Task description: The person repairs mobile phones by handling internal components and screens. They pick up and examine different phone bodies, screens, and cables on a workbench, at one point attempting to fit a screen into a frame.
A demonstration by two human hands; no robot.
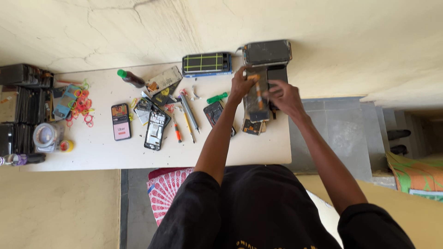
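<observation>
A person in black leans over a white surface (258, 152) strewn with parts. Both hands work at one opened phone (257, 97) on its right side: the left hand (241, 85) grips its upper edge, the right hand (285, 96) hovers beside it, fingers loosely spread. One lit phone (121, 121) lies well left, two screwdrivers (188, 113) between.

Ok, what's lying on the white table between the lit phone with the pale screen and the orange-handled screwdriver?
In the head view, an opened black phone frame lies between the lit phone and the orange-handled screwdriver.
</observation>
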